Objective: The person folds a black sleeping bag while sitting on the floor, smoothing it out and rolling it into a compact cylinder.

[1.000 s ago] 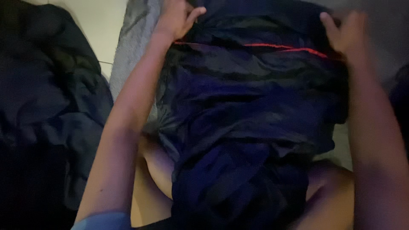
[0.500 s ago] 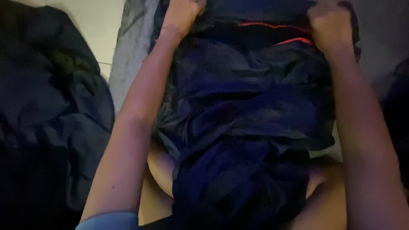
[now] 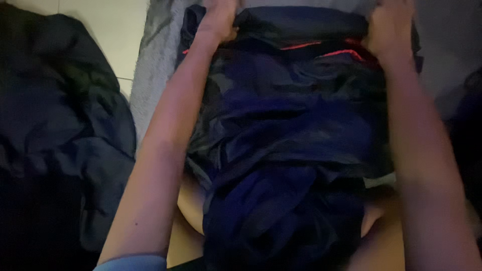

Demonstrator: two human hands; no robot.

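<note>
Pale tiled floor (image 3: 95, 30) is seen top left, with a grey mat (image 3: 155, 65) laid beside it. Dark navy garment (image 3: 291, 145) with thin red piping is spread over the mat and draped down across the lap. Its far folded edge is gripped by left hand (image 3: 218, 20) and right hand (image 3: 391, 30), fingers curled into cloth, well apart. Dark clothing pile (image 3: 55, 145) is heaped at left, untouched.

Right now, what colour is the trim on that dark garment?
Red trim on the navy garment; head view.
</note>
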